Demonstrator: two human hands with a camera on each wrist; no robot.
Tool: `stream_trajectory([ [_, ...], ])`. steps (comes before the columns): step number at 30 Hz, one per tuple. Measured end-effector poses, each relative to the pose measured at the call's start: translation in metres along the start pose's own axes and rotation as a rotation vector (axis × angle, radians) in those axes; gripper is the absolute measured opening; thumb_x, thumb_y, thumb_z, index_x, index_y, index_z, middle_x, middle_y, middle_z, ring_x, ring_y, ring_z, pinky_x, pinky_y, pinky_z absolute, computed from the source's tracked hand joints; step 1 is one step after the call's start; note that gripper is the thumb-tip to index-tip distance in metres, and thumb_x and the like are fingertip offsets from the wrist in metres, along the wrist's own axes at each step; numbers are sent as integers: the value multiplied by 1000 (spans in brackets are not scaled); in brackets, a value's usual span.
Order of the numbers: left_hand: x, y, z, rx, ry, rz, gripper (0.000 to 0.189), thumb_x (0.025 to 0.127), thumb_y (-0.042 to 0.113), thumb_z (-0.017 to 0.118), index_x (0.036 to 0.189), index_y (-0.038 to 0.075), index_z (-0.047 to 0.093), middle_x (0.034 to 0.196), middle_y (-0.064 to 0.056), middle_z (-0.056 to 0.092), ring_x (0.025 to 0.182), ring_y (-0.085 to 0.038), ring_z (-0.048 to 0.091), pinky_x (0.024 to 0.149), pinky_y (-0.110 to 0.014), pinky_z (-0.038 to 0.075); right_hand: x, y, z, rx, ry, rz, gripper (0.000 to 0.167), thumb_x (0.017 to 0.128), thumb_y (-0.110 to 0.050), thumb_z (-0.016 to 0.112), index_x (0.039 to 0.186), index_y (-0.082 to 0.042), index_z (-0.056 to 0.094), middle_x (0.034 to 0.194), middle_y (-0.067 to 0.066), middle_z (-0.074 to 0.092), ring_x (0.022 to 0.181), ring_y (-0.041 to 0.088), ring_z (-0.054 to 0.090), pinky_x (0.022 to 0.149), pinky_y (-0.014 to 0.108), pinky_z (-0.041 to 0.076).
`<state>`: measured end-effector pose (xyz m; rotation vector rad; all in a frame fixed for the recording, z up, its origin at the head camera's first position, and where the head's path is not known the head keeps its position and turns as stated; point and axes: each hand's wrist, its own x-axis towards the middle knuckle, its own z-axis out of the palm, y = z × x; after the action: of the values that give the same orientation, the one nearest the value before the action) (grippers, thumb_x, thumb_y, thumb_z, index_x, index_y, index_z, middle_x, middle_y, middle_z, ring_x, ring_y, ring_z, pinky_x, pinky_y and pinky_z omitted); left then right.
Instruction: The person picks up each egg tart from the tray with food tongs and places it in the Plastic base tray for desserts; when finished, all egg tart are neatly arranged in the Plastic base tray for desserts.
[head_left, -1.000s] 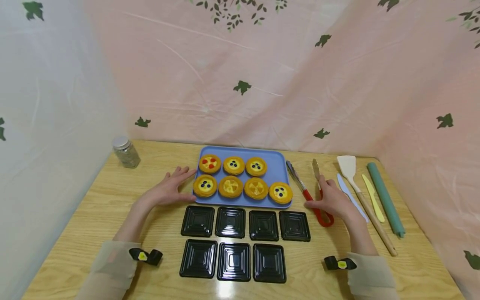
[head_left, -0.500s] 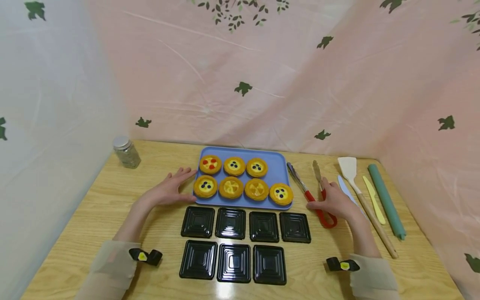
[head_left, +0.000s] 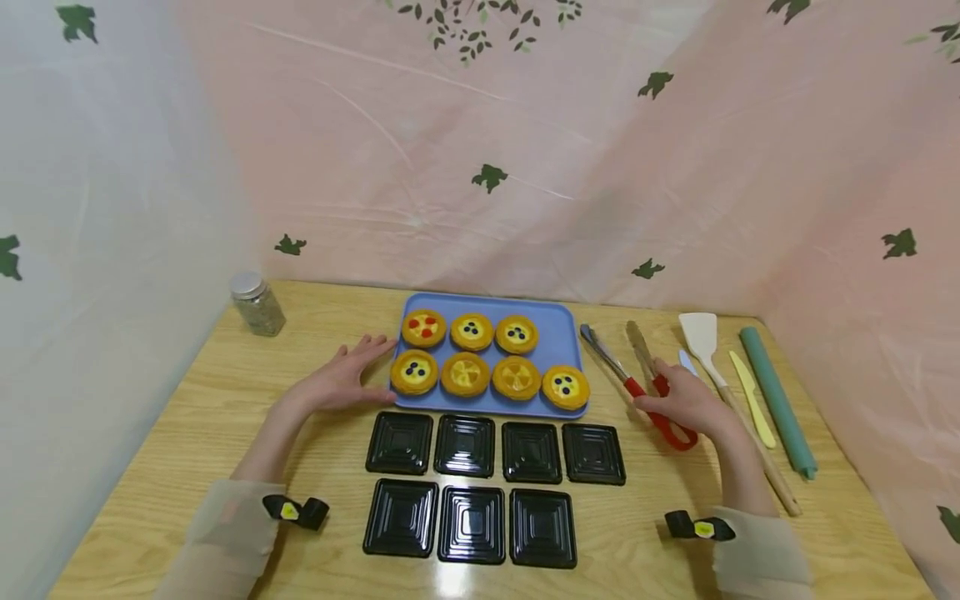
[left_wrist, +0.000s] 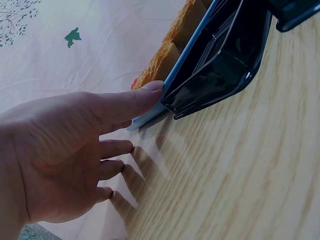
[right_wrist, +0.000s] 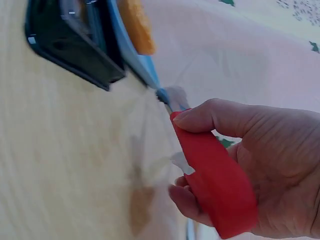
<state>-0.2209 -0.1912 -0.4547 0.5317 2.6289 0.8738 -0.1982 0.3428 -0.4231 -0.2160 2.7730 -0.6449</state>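
My right hand (head_left: 686, 400) grips red-handled metal tongs (head_left: 609, 357). Their two arms are spread and point to the back of the table. In the right wrist view, the thumb lies on one side of the red handle (right_wrist: 215, 175) and the fingers curl on the other. On the left, my left hand (head_left: 337, 381) is spread at the left edge of a blue tray (head_left: 557, 333), its thumb at the tray's near corner. Several egg tarts stand on the tray in two rows, among them a strawberry-topped tart (head_left: 423, 329) and a blueberry-topped tart (head_left: 566, 387).
Several black square plastic bases (head_left: 531, 452) lie in two rows before the tray. Right of the tongs are a white spatula (head_left: 700, 336), a blue knife (head_left: 686, 362), a yellow knife (head_left: 752, 400) and a green roll (head_left: 777, 400). A lidded glass jar (head_left: 260, 308) stands back left.
My right hand has moved a little to the right with the tongs, whose handles have shifted rightward. The left hand has stayed at the tray's edge.
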Motion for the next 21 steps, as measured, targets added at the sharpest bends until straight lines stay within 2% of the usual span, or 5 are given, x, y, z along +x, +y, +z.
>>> stream_trajectory([
  [3,0,0,-1,0,5,-3,94,90,42,76,163,8,27,170,-26,15,159,-50,4,128,-68,-2,-5,2,-7,29,-4,19,91,97,-34,69,154,19,22,149,44,42,128,56,53,93,58,58],
  [9,1,-3,1,3,-2,10,94,91,43,76,163,8,26,170,-26,15,159,-50,4,128,-68,-2,-11,3,-25,49,1,-8,86,97,-29,69,154,18,24,138,39,54,109,40,62,79,40,57],
  [13,1,-4,0,3,8,8,94,90,41,76,163,8,27,170,-26,15,159,-49,4,128,-68,-2,-10,0,-38,28,-5,-57,85,98,-30,69,156,14,25,140,37,51,112,42,60,76,35,53],
  [17,2,-4,-1,8,12,19,94,90,42,76,163,8,27,170,-26,16,159,-49,4,128,-68,-2,-8,0,-48,44,-27,-93,85,101,-33,67,159,9,22,155,37,36,132,51,46,92,53,55],
  [21,2,-6,1,6,5,16,95,90,42,76,163,8,26,170,-26,15,159,-49,4,128,-68,-2,-1,-3,-55,74,-68,-152,84,102,-36,64,162,4,19,165,32,23,148,56,26,112,74,36],
])
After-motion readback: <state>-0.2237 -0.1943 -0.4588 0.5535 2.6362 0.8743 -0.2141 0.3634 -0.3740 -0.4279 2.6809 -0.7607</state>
